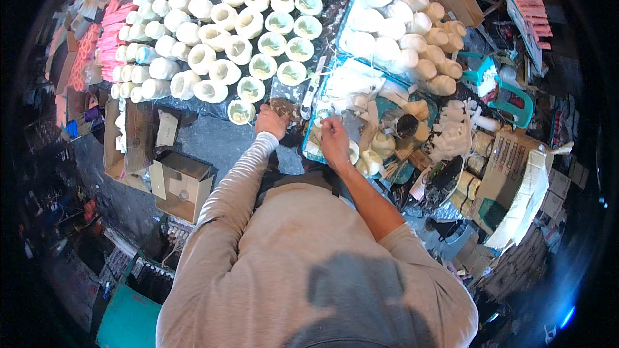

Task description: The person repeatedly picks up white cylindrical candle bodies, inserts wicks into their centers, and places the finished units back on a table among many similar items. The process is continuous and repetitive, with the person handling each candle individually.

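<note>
Near pale cups (241,113), left hand (272,122) seems to steady a brown lump (284,107), grip unclear; right hand (334,140) has bunched fingers; next needs gentle care

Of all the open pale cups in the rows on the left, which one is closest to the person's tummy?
The cup lowest in the picture, at the rows' near end: every other cup there sits farther from the beige shirt.

Open cardboard box (180,194) at left; green plastic chair (527,113) at right
</note>
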The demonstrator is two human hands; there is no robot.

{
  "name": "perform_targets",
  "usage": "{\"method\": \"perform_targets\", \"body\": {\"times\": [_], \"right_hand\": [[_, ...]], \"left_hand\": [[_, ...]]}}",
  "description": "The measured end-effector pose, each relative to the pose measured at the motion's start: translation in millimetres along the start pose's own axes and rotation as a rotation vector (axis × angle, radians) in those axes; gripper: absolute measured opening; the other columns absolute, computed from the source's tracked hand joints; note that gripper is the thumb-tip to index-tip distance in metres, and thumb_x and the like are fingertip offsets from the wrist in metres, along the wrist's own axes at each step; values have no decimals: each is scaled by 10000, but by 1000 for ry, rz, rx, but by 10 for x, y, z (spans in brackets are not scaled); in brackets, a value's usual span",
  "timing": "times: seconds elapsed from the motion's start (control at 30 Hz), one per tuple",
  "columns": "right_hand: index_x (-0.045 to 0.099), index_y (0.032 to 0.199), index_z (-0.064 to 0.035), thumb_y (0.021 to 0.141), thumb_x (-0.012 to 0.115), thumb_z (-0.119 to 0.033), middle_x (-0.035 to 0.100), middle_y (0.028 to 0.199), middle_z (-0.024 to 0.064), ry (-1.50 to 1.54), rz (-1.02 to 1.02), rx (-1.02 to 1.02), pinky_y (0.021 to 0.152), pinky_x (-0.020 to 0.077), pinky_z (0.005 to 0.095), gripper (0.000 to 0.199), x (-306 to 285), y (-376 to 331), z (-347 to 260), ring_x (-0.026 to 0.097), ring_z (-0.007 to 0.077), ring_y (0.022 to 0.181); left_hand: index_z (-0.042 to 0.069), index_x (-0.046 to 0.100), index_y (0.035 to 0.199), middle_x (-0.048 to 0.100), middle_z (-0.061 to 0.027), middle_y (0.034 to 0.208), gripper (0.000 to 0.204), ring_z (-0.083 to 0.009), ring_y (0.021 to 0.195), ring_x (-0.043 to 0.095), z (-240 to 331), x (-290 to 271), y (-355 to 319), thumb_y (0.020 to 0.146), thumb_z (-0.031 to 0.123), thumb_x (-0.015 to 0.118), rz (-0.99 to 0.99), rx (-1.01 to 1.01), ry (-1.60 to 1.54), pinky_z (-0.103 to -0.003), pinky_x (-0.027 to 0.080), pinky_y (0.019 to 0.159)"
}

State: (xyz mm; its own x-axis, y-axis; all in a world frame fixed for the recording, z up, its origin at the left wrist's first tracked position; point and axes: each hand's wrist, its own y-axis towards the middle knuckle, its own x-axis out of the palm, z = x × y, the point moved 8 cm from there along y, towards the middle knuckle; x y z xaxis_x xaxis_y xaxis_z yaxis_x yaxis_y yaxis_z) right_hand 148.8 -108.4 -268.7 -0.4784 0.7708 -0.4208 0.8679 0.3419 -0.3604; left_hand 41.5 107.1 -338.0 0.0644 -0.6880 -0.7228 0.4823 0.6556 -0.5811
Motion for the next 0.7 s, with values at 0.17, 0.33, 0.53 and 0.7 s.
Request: {"method": "perform_targets", "body": {"times": [0.17,0.33,0.53,0.7], "right_hand": [[672,1033,-43,1032,679,-277,657,773,111,-111,-164,159,681,489,406,234,-342,-563,56,621,217,724],[651,1034,-21,898,756,-158,700,803,207,-240,-291,144,687,533,497,220,-385,-860,51,702,423,775],[655,1035,8,855,726,-119,723,1020,302,-197,-284,153,854,540,570,232,-409,-1031,394,678,517,1024],[659,1034,1,871,747,-157,726,998,296,-300,-369,61,843,545,564,243,-569,-1079,539,689,498,1011]], "left_hand": [[-61,578,1237,733,-261,1099,553,-418,1012,731,303,-268,-348,876,292,803,41,296,-74,-495,576,911],[6,745,1153,745,-196,1010,303,-329,893,725,1003,4,-1313,934,215,762,-503,775,-454,-407,571,805],[-3,760,1073,746,-162,984,188,-279,851,730,1255,194,-1776,987,158,715,-660,966,-377,-377,575,795],[-3,747,1091,746,-148,959,176,-297,878,737,1315,255,-2006,994,139,706,-718,1035,-339,-393,575,774]]}}
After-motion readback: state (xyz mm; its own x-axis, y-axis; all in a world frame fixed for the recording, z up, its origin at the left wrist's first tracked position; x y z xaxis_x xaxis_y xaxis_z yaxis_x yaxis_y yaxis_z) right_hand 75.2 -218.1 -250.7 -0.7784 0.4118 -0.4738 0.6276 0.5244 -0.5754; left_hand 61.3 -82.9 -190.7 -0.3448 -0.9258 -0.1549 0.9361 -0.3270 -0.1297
